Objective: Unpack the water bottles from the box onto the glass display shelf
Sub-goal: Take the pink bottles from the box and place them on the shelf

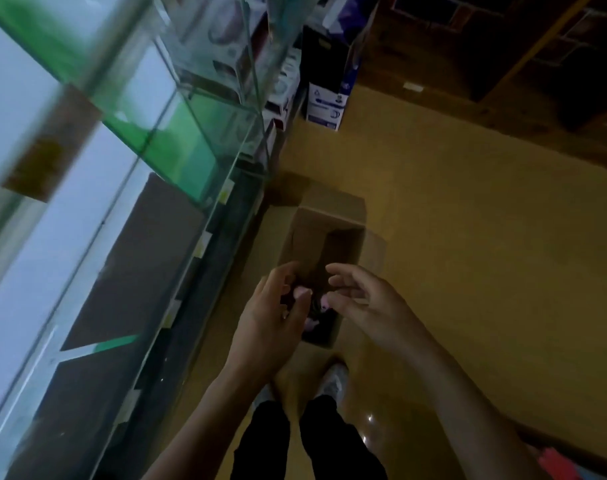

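An open brown cardboard box (324, 220) stands on the floor beside the glass display shelf (177, 140). Its inside is dark; pale pink bottle parts (312, 323) show at the near end, too dim to make out. My left hand (271, 323) hovers over the box's near left side with fingers loosely curled and nothing in them. My right hand (361, 296) is held over the near right side, fingers spread and relaxed, also holding nothing.
The tiered glass shelf runs along the left with yellow price tags (202, 245) on its edges. Boxed goods (324, 105) stand on the floor farther back. Wooden shelving (554, 64) fills the upper right. My feet (335, 379) stand just behind the box on the shiny yellow floor.
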`<act>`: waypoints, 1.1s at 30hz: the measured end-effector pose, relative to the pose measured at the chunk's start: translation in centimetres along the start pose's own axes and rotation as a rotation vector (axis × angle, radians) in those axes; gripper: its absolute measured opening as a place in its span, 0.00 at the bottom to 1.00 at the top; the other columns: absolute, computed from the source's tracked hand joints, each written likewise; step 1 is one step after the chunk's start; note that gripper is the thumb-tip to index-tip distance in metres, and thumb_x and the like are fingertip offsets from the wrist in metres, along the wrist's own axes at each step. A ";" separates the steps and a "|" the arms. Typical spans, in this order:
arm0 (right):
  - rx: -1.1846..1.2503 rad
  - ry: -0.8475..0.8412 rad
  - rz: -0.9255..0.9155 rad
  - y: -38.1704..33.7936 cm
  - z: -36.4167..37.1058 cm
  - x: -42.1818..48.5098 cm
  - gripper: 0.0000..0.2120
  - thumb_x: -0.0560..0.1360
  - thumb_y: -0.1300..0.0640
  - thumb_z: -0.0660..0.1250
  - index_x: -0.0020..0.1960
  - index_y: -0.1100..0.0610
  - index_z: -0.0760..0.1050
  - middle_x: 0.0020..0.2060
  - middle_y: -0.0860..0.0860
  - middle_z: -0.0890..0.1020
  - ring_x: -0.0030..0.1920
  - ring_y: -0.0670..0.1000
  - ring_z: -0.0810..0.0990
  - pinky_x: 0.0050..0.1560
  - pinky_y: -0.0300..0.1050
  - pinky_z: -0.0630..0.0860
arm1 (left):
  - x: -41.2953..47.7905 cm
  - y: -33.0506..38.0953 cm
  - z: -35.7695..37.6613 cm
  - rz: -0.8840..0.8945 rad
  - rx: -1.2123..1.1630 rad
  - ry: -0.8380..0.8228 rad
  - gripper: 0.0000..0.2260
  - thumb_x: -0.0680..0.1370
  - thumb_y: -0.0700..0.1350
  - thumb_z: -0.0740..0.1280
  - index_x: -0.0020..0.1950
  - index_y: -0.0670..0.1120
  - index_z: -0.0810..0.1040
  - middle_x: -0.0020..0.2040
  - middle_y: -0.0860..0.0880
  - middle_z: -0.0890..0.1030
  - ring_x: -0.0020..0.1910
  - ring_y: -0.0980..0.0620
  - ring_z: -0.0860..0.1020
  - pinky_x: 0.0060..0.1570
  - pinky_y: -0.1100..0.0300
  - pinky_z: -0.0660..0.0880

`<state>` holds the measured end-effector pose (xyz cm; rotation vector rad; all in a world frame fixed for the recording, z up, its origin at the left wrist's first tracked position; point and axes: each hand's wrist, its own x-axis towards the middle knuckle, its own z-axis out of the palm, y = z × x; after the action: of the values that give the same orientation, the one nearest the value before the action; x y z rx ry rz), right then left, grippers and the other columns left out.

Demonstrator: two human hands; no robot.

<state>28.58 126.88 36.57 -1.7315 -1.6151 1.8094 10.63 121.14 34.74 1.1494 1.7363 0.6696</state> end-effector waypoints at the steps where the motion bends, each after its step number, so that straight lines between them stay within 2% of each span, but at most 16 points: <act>1: -0.001 0.001 0.007 1.3 0.3 1.0 0.19 0.82 0.50 0.68 0.72 0.44 0.73 0.61 0.40 0.78 0.54 0.29 0.77 0.53 0.29 0.76 | 0.7 -1.3 0.9 0.003 0.013 -0.004 0.17 0.81 0.52 0.65 0.70 0.60 0.69 0.63 0.60 0.75 0.58 0.65 0.77 0.53 0.61 0.80; 3: -0.014 -0.003 0.019 3.9 1.1 3.0 0.19 0.82 0.49 0.68 0.72 0.44 0.73 0.60 0.39 0.78 0.56 0.31 0.77 0.62 0.36 0.76 | 1.9 -3.6 2.8 -0.001 0.040 -0.029 0.18 0.82 0.52 0.65 0.71 0.59 0.69 0.63 0.61 0.74 0.56 0.71 0.74 0.54 0.64 0.78; 4: -0.016 -0.011 0.024 4.9 1.5 3.9 0.19 0.82 0.50 0.68 0.71 0.43 0.72 0.60 0.39 0.78 0.56 0.32 0.78 0.62 0.38 0.75 | 2.4 -4.6 3.5 -0.002 0.054 -0.050 0.19 0.82 0.51 0.65 0.72 0.59 0.69 0.63 0.61 0.73 0.56 0.72 0.73 0.54 0.65 0.77; 6: -0.025 -0.031 0.040 7.4 2.4 6.2 0.19 0.82 0.50 0.67 0.72 0.43 0.72 0.61 0.40 0.77 0.52 0.31 0.79 0.59 0.37 0.76 | 3.7 -6.9 5.1 0.000 0.085 -0.095 0.19 0.82 0.51 0.65 0.73 0.58 0.68 0.63 0.61 0.72 0.56 0.72 0.72 0.55 0.67 0.76; 8: -0.038 -0.050 0.064 10.1 3.6 8.8 0.19 0.82 0.50 0.67 0.73 0.43 0.71 0.61 0.41 0.77 0.49 0.32 0.81 0.55 0.34 0.76 | 5.4 -9.7 6.6 0.006 0.114 -0.126 0.20 0.82 0.50 0.64 0.74 0.56 0.67 0.66 0.60 0.71 0.58 0.68 0.72 0.57 0.65 0.77; 11: -0.048 -0.067 0.085 14.1 5.2 12.3 0.20 0.82 0.50 0.67 0.73 0.43 0.70 0.62 0.42 0.77 0.51 0.35 0.81 0.50 0.31 0.76 | 7.6 -13.9 8.5 -0.003 0.139 -0.138 0.21 0.82 0.50 0.64 0.75 0.56 0.66 0.68 0.58 0.72 0.62 0.64 0.73 0.59 0.61 0.78; 13: -0.066 -0.067 0.084 16.8 6.0 14.4 0.21 0.82 0.50 0.67 0.74 0.42 0.70 0.63 0.40 0.77 0.58 0.36 0.78 0.52 0.31 0.75 | 9.0 -16.7 9.7 -0.007 0.145 -0.138 0.22 0.82 0.51 0.64 0.75 0.56 0.66 0.68 0.57 0.72 0.63 0.62 0.73 0.59 0.60 0.78; 15: -0.081 -0.066 0.093 19.4 6.7 16.5 0.21 0.82 0.50 0.67 0.74 0.42 0.70 0.62 0.39 0.76 0.61 0.38 0.76 0.57 0.34 0.74 | 10.5 -19.7 11.0 -0.007 0.162 -0.140 0.22 0.82 0.51 0.65 0.75 0.57 0.66 0.68 0.57 0.72 0.62 0.62 0.73 0.59 0.60 0.77; 17: -0.095 -0.074 0.105 22.0 7.2 18.7 0.22 0.82 0.50 0.67 0.74 0.42 0.69 0.59 0.36 0.75 0.60 0.37 0.75 0.60 0.37 0.74 | 12.0 -22.5 12.3 0.005 0.175 -0.147 0.21 0.82 0.50 0.65 0.75 0.57 0.65 0.68 0.57 0.72 0.60 0.64 0.72 0.57 0.63 0.76; 20: -0.144 -0.090 0.109 25.3 7.8 21.7 0.24 0.80 0.44 0.67 0.75 0.39 0.67 0.56 0.31 0.73 0.57 0.34 0.74 0.56 0.33 0.70 | 14.1 -26.1 14.3 0.028 0.203 -0.161 0.22 0.82 0.51 0.65 0.75 0.57 0.65 0.68 0.57 0.71 0.57 0.65 0.71 0.50 0.70 0.73; 22: -0.158 -0.090 0.118 27.2 8.1 23.6 0.26 0.78 0.40 0.68 0.75 0.38 0.67 0.58 0.33 0.72 0.61 0.39 0.74 0.62 0.40 0.73 | 15.6 -28.3 15.6 0.044 0.214 -0.179 0.23 0.82 0.51 0.65 0.76 0.56 0.65 0.69 0.55 0.71 0.58 0.64 0.71 0.49 0.72 0.71; 24: -0.172 -0.091 0.138 28.9 8.5 25.2 0.27 0.78 0.41 0.68 0.75 0.38 0.66 0.61 0.37 0.73 0.65 0.44 0.74 0.68 0.50 0.74 | 17.0 -30.3 16.7 0.063 0.239 -0.196 0.24 0.82 0.51 0.66 0.76 0.55 0.65 0.70 0.54 0.71 0.59 0.64 0.71 0.49 0.74 0.69; 26: -0.205 -0.109 0.136 30.3 8.9 26.6 0.26 0.80 0.44 0.68 0.76 0.39 0.66 0.62 0.38 0.72 0.66 0.46 0.75 0.69 0.53 0.75 | 18.6 -32.0 17.5 0.053 0.266 -0.200 0.24 0.82 0.53 0.65 0.77 0.56 0.64 0.70 0.53 0.71 0.59 0.62 0.70 0.52 0.69 0.70; 29: -0.268 -0.156 0.108 31.7 8.9 28.4 0.26 0.81 0.45 0.67 0.77 0.41 0.64 0.62 0.40 0.72 0.66 0.46 0.75 0.68 0.51 0.75 | 20.7 -33.7 18.2 0.014 0.308 -0.224 0.24 0.81 0.55 0.65 0.77 0.56 0.64 0.70 0.52 0.71 0.60 0.57 0.73 0.56 0.59 0.74; 33: -0.339 -0.175 0.070 33.2 8.8 30.2 0.28 0.81 0.46 0.68 0.78 0.43 0.64 0.65 0.45 0.75 0.66 0.47 0.76 0.67 0.50 0.76 | 22.4 -34.9 18.6 0.033 0.360 -0.254 0.25 0.80 0.55 0.67 0.76 0.55 0.65 0.69 0.49 0.72 0.63 0.49 0.76 0.60 0.49 0.76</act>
<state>29.61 130.43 -9.00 -1.8232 -2.0598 1.8490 9.99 126.10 -10.40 1.4421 1.6603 0.2181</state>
